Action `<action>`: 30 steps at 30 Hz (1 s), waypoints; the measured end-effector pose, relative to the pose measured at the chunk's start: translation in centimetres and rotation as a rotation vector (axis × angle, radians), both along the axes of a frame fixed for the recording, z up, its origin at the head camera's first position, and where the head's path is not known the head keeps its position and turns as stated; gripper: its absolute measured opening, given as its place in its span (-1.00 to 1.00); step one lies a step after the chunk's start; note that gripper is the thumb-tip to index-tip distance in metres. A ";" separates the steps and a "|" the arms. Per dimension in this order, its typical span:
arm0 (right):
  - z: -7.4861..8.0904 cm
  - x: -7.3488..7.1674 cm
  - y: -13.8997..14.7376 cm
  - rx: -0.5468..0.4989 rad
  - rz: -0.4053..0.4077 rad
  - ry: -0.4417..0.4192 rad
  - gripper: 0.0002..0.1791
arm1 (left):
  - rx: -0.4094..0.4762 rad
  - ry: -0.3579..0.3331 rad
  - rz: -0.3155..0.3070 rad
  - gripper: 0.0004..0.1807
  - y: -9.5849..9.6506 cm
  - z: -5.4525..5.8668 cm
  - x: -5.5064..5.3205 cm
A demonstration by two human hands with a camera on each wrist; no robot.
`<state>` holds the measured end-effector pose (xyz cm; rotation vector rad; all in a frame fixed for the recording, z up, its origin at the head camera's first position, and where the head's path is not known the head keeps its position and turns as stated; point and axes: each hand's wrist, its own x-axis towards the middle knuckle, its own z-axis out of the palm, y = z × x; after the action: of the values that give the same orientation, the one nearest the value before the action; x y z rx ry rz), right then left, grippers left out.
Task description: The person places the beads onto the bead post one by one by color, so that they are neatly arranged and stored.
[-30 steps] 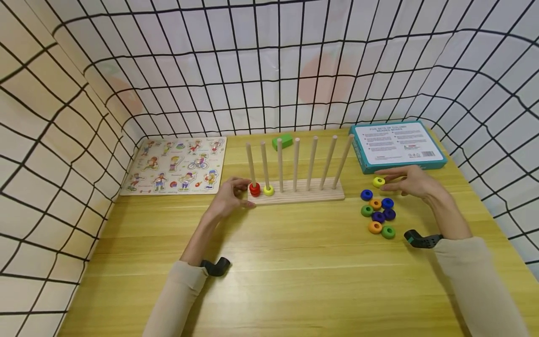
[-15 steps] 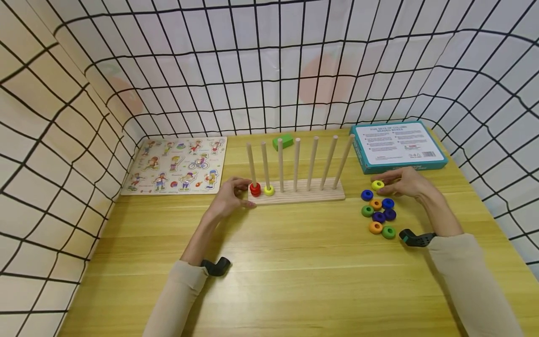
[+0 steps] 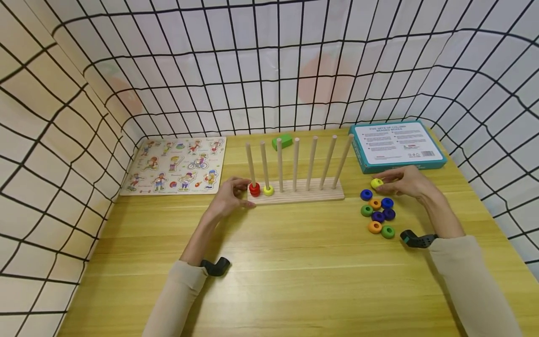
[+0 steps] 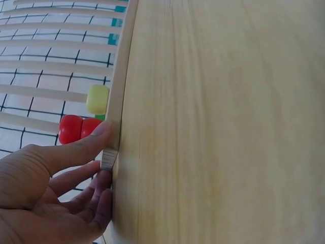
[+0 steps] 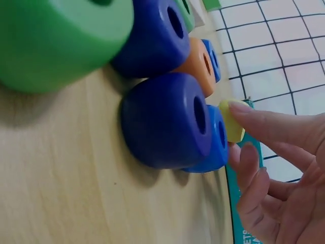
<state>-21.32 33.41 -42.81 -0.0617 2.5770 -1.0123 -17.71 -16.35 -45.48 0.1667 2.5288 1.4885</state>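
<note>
While the left hand (image 3: 227, 197) pinches the left end of the wooden peg board (image 3: 294, 197) in its grip, the right hand (image 3: 407, 181) holds a yellow bead (image 3: 375, 184) well to the right of the board. Two red beads (image 3: 254, 192) sit on the board's leftmost peg (image 3: 250, 161), and loose beads (image 3: 374, 218) lie to its right.

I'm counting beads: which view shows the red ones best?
Left wrist: the red beads look largest and plainly two, though the left hand hides part of one. The head view shows them small on their peg; the right wrist view, none.
</note>
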 end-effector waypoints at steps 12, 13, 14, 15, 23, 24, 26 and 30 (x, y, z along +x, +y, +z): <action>3.4 1.8 -1.2 0.017 -0.026 0.165 -0.40 | 0.001 0.009 0.003 -0.23 0.0 0.1 0.0; 3.8 2.0 -1.4 0.019 -0.023 0.184 -0.41 | 0.000 0.010 0.001 -0.23 0.0 0.1 0.0; 4.3 2.1 -1.7 0.021 -0.020 0.203 -0.41 | 0.000 0.011 0.000 -0.23 0.0 0.1 0.0; 4.7 2.3 -1.9 0.013 -0.020 0.214 -0.43 | -0.002 0.014 0.000 -0.23 0.0 0.1 0.0; 8.7 4.1 -4.5 -0.030 0.013 0.367 -0.58 | 0.002 0.009 0.006 -0.23 -0.1 0.0 0.1; 9.1 4.3 -4.9 -0.042 0.028 0.389 -0.60 | 0.004 0.006 0.007 -0.23 -0.1 0.0 0.1; 10.0 4.7 -5.6 -0.075 0.064 0.440 -0.64 | 0.006 0.004 0.008 -0.23 -0.1 0.0 0.0; 11.9 5.1 -7.5 -0.131 0.145 0.522 -0.65 | 0.011 0.000 0.004 -0.24 -0.1 0.0 0.0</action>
<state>-16.17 25.91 -30.95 -0.6124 2.8954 -1.2387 -17.74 -16.40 -45.50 0.1634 2.5231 1.5046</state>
